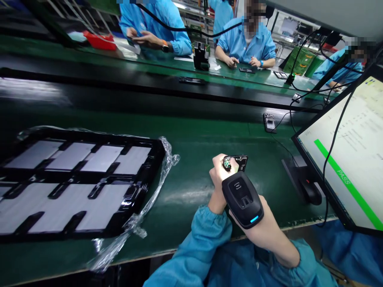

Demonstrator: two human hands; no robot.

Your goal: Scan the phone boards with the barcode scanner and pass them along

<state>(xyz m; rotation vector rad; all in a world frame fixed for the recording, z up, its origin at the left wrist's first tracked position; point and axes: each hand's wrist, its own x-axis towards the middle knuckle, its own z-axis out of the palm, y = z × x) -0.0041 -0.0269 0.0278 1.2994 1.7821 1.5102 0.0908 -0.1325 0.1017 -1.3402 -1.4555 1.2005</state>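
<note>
My left hand [220, 171] is closed around an opened phone [243, 161] whose inner circuitry shows, held up off the green bench. Close against it, my right hand [254, 225] grips a black handheld barcode scanner [243, 197] with a blue light lit at its rear end. The scanner's head points toward the phone, and a lit patch falls on the phone and my left fingers. My right fingers are mostly hidden under the scanner's body.
A black tray [155, 159] of pale flat pieces, edged with clear plastic wrap [149, 205], lies left. Another opened phone [269, 122] rests ahead. At right stand a monitor [344, 159] showing PASS and a black mouse [311, 191]. Co-workers [248, 40] sit across the line.
</note>
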